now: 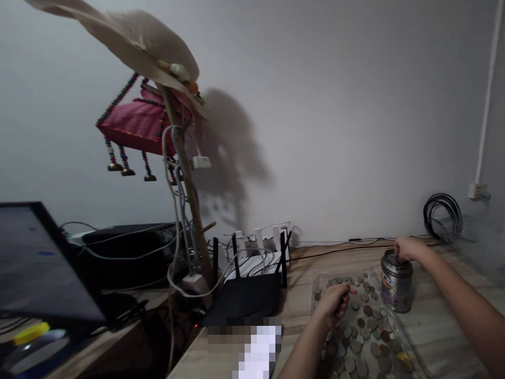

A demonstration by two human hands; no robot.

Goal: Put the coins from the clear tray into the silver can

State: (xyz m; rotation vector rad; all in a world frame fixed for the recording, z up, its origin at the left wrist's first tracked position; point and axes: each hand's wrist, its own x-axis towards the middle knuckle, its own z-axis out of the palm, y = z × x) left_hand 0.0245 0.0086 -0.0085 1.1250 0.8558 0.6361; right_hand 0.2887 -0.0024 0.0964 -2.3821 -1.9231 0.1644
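My right hand (408, 249) is at the top of a metal can (396, 287) with a printed side, its closed fingers pointing down at the lid. Whatever those fingers hold is hidden. Over a shallow clear plastic tray (408, 345) hovers my left hand (336, 304), with its fingers curled together; I cannot make out what is in them. Many loose coins (355, 346), silver and brownish, lie spread in the tray. The can stands upright on the wooden table, just right of the tray.
A black router (250, 297) with upright antennas stands left of the tray, among tangled cables. Farther left are a monitor (43, 263) and a wooden stand (189, 195) bearing a hat (145, 47) and a pink bag (136, 123). Coiled black cable (442, 216) rests against the wall.
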